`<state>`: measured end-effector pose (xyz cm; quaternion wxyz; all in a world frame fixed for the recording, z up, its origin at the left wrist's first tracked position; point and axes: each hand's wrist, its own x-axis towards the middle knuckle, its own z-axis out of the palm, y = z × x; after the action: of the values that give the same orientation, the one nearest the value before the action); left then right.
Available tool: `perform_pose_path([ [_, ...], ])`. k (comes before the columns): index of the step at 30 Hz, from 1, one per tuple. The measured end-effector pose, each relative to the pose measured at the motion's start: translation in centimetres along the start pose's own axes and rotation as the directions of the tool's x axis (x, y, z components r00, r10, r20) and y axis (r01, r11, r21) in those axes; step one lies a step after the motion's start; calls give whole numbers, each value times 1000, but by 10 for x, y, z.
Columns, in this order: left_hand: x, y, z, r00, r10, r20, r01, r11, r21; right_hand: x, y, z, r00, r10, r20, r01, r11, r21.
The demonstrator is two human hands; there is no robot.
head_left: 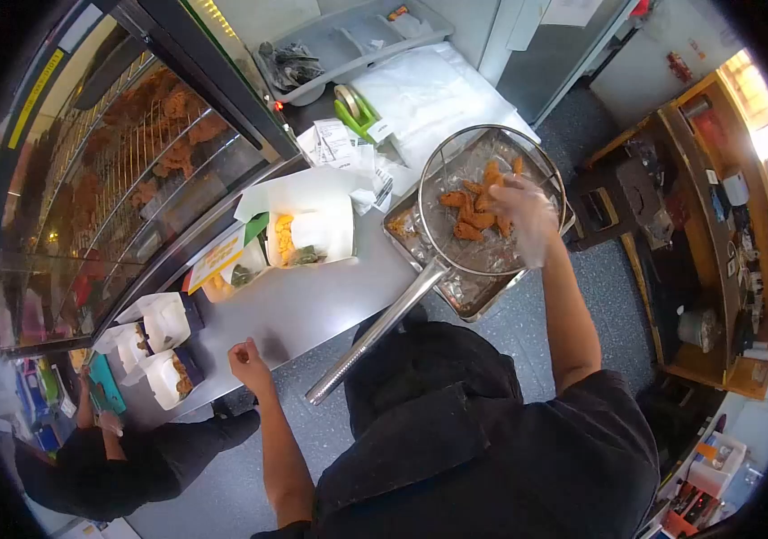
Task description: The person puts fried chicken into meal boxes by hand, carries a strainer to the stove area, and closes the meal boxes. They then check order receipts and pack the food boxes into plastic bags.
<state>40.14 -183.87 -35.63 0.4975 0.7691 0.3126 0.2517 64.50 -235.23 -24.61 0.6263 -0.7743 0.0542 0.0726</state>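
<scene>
My right hand (525,218), in a clear plastic glove, is over a round wire skimmer (439,269) with a long metal handle. Its fingers are bent around fried chicken pieces (471,212) lying in the mesh; motion blurs the fingertips somewhat. Beneath the skimmer is a metal tray (469,310) with crumbs in it. My left hand (249,366) is bare, fingers curled in and holding nothing visible, near the counter's front edge. Left of the skimmer stands an open white box (328,216) containing yellow pieces of food and a small dark packet.
A glass warming cabinet (132,180) with chicken on racks borders the counter (312,301). Small food boxes (168,323) stand at the left. Behind are receipts (330,144), white sheets (438,94) and a grey bin (357,45). Another person (132,458) works at the lower left.
</scene>
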Motion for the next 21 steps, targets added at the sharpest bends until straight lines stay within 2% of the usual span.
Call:
perform_pose_path([
  [1, -1, -8, 3, 994, 38, -102, -20, 984, 178, -12, -1, -2, 997, 6, 78, -56, 746, 663],
  [2, -1, -17, 7, 977, 96, -192, -23, 936, 351, -20, -5, -2, 997, 9, 72, -54, 749, 660],
  [3, -3, -29, 10, 978, 95, -186, -24, 937, 349, -28, -15, 2, 996, -27, 90, -33, 798, 601],
  [5, -9, -53, 14, 963, 219, -158, -41, 697, 716, -44, -44, 16, 993, -58, 104, -8, 843, 538],
  [6, -10, -55, 14, 964, 218, -150, -47, 700, 713, -52, -63, 26, 983, -140, 118, 85, 922, 378],
  [7, -11, -57, 15, 953, 264, -147, -60, 643, 764, -53, -66, 35, 977, -117, 180, -51, 688, 724],
  [8, -12, -60, 17, 941, 306, -144, -65, 583, 810, -54, -68, 44, 966, -93, 241, -199, 327, 924],
  [9, -13, -59, 18, 945, 295, -145, -61, 589, 806, -55, -73, 48, 966, -88, 242, -200, 338, 920],
  [11, -10, -57, 15, 957, 255, -139, -36, 578, 815, -58, -81, 59, 938, -192, 289, -180, 443, 878],
  [12, -9, -56, 15, 957, 248, -153, -19, 577, 817, -58, -81, 64, 950, -171, 262, -144, 504, 852],
  [15, -10, -58, 18, 946, 277, -172, -12, 556, 831, -53, -76, 80, 953, -171, 250, -132, 510, 850],
  [16, -14, -66, 25, 954, 261, -145, -41, 596, 802, -64, -84, 77, 976, -85, 203, -114, 595, 795],
  [18, -11, -54, 23, 952, 245, -181, -7, 611, 792, -61, -77, 88, 980, -44, 193, -132, 582, 802],
  [19, -9, -45, 21, 973, 140, -184, 49, 653, 756, -60, -73, 92, 982, -24, 188, -140, 575, 806],
  [20, -7, -53, 19, 980, 130, -153, 49, 584, 810, -57, -65, 99, 984, -47, 169, -74, 763, 642],
  [21, -7, -50, 20, 956, 210, -205, 44, 586, 809, -53, -56, 105, 986, -69, 150, 0, 908, 418],
])
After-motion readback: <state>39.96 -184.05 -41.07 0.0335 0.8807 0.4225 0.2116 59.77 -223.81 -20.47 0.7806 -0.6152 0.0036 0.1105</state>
